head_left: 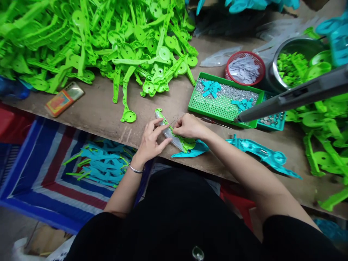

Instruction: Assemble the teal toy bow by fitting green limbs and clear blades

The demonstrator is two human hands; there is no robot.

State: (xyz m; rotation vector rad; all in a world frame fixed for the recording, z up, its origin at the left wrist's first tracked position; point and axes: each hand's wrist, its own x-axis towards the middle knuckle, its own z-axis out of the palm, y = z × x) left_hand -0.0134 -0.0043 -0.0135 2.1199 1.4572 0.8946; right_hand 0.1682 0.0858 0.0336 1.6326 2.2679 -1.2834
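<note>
Left hand (150, 143), fingers spread, rests on a clear piece (175, 142) and green part (188, 144) near the table's (145, 125) front edge; the right hand (190, 126) pinches at the part, fingertips together, their grip hidden. Teal plastic (248, 146) lies alongside. Beyond, tabletop separates hands from green tray (214, 108) and green heap (130, 50).
</note>
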